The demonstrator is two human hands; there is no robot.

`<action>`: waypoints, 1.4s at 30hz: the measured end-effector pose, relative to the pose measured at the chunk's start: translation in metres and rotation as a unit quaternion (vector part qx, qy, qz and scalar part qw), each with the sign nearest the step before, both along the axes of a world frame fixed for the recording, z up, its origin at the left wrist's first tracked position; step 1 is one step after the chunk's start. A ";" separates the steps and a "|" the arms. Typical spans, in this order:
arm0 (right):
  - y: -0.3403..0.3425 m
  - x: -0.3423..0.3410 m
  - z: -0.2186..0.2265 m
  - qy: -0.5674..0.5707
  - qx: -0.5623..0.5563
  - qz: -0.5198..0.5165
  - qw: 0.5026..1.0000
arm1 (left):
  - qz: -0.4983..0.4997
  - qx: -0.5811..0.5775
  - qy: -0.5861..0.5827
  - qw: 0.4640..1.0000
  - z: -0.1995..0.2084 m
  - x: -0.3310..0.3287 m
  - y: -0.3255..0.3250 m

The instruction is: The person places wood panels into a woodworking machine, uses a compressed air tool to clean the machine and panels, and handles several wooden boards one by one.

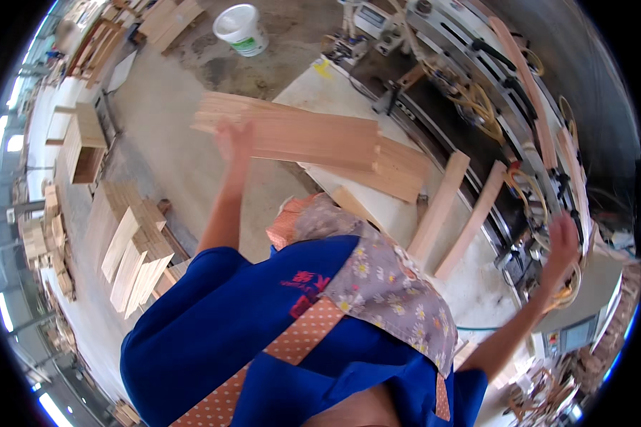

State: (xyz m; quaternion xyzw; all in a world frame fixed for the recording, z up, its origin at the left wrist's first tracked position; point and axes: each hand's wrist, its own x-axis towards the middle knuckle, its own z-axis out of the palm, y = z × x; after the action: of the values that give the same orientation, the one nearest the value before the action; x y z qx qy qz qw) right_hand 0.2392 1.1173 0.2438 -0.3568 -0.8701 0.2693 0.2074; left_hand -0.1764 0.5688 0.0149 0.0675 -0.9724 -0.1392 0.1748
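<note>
My left hand (233, 139) is at the near left edge of light brown wooden boards (313, 139), its fingers apart and laid against the wood. The boards overlap each other, and their left ends jut past the white worktable (303, 89). Over on the right, my right hand (564, 238) is raised beside the machine (502, 114), near its yellowish hoses and a long wooden strip (571, 167). Its fingers look stretched out, with nothing visible in them. Two narrower wooden strips (441, 203) (473, 220) lie on the table between my body and the machine.
A white bucket (241, 30) stands on the floor beyond the table. Stacked boards (132, 245) are at my left, with a wooden box-like piece (85, 146) farther off. Another long strip (527, 89) lies along the machine. A control panel (577, 334) is at the lower right.
</note>
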 end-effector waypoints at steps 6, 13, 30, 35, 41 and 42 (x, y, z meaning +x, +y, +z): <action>-0.109 -0.156 -0.027 0.028 -0.157 0.183 0.970 | 0.065 0.523 -0.302 0.794 0.021 0.017 -0.027; -0.128 -0.153 -0.083 -0.056 -0.291 0.257 0.920 | -0.075 0.574 -0.375 0.724 0.064 0.030 -0.034; -0.141 -0.081 -0.037 0.346 -0.635 0.115 0.681 | -0.251 0.638 -0.509 0.521 0.130 0.018 0.116; -0.149 -0.082 -0.062 0.476 -0.447 0.111 0.750 | -0.275 0.618 -0.643 0.359 0.128 0.025 0.168; -0.132 -0.087 -0.002 0.506 -0.366 0.158 0.765 | -0.230 0.556 -0.748 0.282 0.164 0.055 0.268; -0.119 -0.075 0.005 0.476 -0.305 0.206 0.799 | -0.277 0.543 -0.773 0.177 0.158 0.045 0.279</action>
State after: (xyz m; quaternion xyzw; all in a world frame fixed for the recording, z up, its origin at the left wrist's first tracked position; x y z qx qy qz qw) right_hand 0.1644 0.9979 0.2489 -0.0410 -0.5874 0.6932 0.4157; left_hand -0.1314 0.8480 0.1733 -0.0551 -0.2506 -0.5485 -0.7958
